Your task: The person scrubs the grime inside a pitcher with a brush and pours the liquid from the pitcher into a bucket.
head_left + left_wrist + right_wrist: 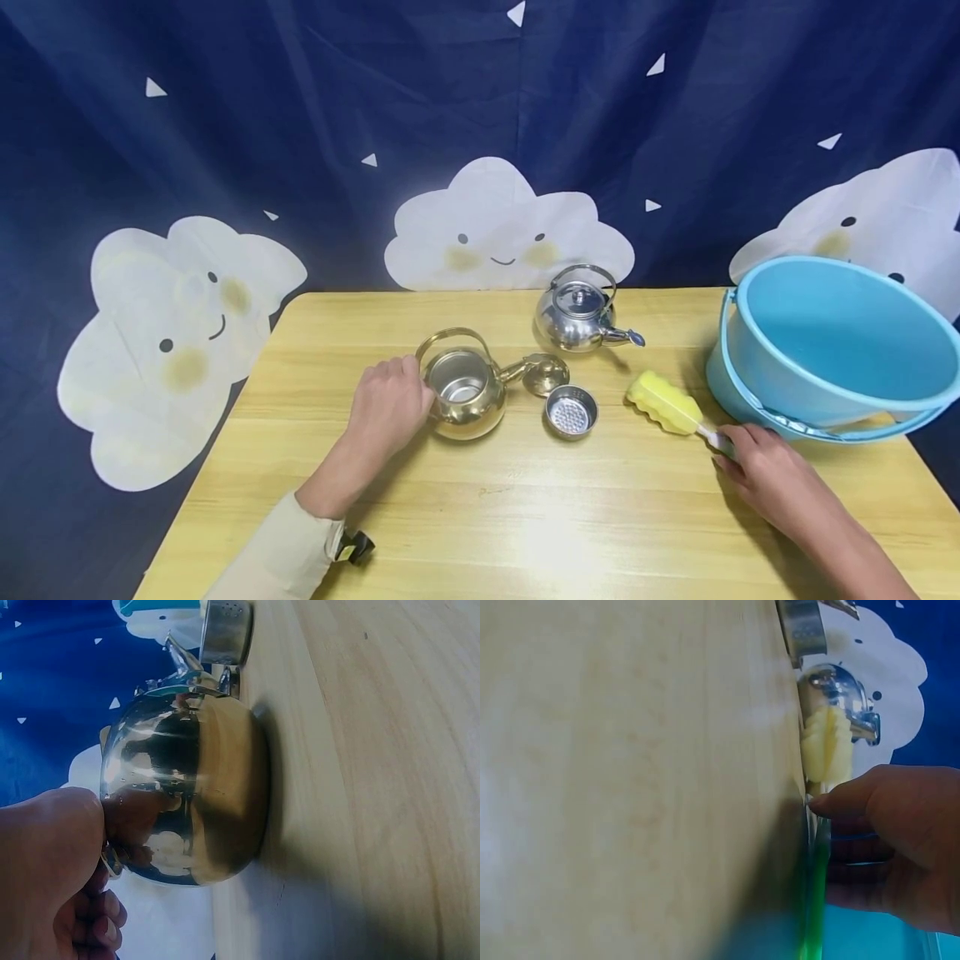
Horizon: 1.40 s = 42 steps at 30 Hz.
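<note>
We find the left hand gripping the gold kettle by its handle, grasped part hidden; the right hand grasps the brush, partly covered. The bucket is cropped.

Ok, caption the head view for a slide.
Left hand grips gold kettle; right hand holds yellow sponge brush beside blue bucket.
</note>
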### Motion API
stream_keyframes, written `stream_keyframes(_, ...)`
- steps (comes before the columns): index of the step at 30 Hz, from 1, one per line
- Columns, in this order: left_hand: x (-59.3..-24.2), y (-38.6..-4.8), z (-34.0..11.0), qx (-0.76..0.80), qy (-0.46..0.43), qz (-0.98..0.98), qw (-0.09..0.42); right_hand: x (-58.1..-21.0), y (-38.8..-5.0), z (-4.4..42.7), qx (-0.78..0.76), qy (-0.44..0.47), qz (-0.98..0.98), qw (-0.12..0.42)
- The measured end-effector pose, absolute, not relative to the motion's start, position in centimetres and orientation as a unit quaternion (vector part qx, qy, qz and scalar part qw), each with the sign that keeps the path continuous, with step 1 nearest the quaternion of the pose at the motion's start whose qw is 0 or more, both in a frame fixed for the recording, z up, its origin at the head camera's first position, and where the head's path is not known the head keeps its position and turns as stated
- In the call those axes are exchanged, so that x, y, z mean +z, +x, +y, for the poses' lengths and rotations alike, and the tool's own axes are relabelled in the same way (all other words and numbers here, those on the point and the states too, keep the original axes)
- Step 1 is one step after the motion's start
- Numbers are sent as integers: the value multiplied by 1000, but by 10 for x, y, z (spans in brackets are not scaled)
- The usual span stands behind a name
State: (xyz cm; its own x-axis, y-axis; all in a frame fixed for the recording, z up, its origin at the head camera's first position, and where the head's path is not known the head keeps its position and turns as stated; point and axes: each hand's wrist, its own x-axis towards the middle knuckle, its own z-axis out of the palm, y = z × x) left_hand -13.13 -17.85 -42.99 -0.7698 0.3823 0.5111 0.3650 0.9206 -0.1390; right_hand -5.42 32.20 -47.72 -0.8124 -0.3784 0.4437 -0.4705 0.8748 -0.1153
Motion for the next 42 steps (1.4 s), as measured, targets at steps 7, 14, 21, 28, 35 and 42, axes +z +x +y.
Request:
stream_keyframes(7,-430,-131,-178,14,-207,-931,301,-476,-55,322,100,198,-957,187)
stream_keyframes(14,-432,-131,-179,14,-197,-942,271,-475,-53,318,105,185,-962,173)
stream_keyframes(21,-432,-131,-179,15,-194,-945,262,-472,-54,314,109,208,-953,194)
stream_keyframes(28,-433,-132,-179,15,-199,-939,279,-464,-54,306,103,217,-951,194)
stream_keyframes(35,-432,-132,-179,12,-201,-938,282,-457,-54,299,108,240,-941,213)
stream_keyframes(42,-433,-132,-180,13,-202,-938,283,-450,-55,289,103,272,-925,246)
